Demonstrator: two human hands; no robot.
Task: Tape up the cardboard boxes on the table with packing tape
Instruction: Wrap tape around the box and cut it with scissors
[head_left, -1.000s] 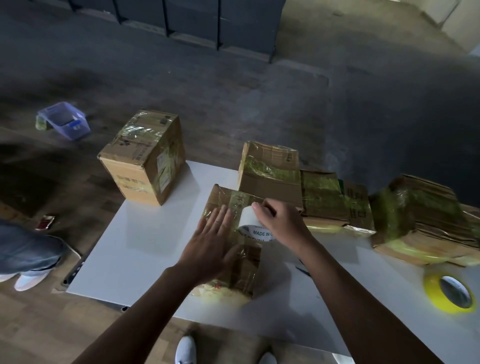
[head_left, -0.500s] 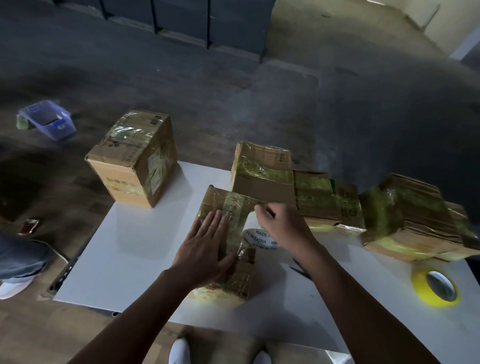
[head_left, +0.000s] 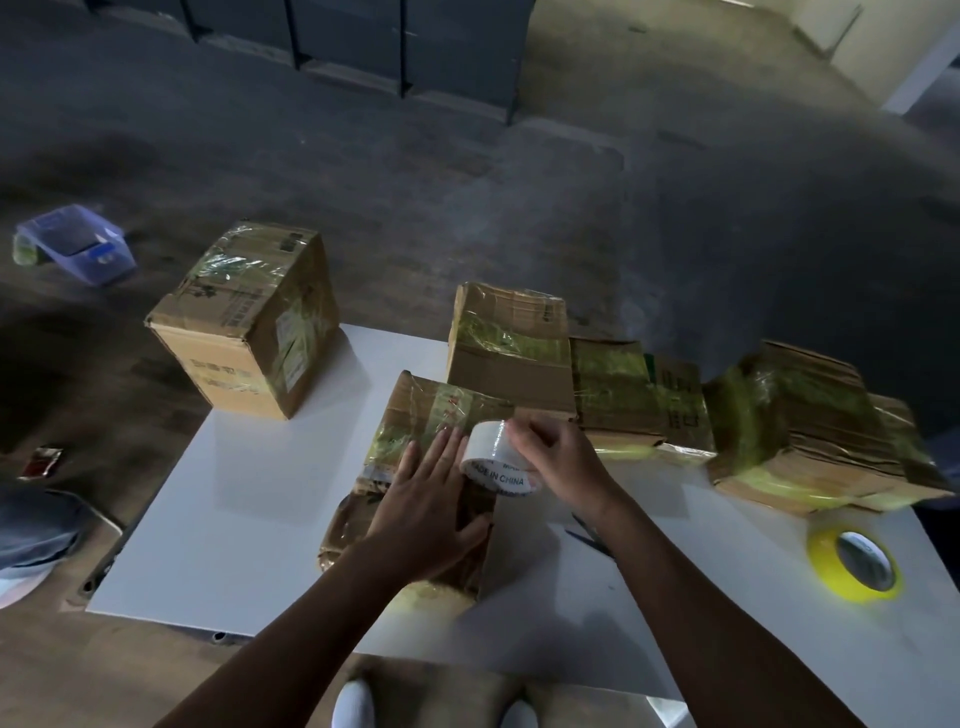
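A flat cardboard box (head_left: 415, 415) wrapped in glossy tape lies in the middle of the white table (head_left: 249, 499). My left hand (head_left: 428, 512) presses flat on its top, fingers spread. My right hand (head_left: 558, 460) grips a white tape roll (head_left: 496, 462) printed "MADE IN CHINA", held on the box's right edge against my left fingertips. Behind stand a taller taped box (head_left: 511, 345), a lower one (head_left: 631, 400) to its right and a bulky taped box (head_left: 810, 426) at the far right. A large box (head_left: 249, 322) stands at the table's far-left corner.
A yellow tape roll (head_left: 852, 564) lies on the table at the right. A dark pen-like thing (head_left: 589, 535) rests beside my right wrist. On the floor to the left sit a clear plastic tub (head_left: 78, 249) and a small red packet (head_left: 44, 460). Another person's leg (head_left: 36, 525) shows at the left edge.
My right hand has tilted the white roll up and drawn it slightly nearer along the box's right edge. The left hand stays pressed on the box. The camera has shifted a little.
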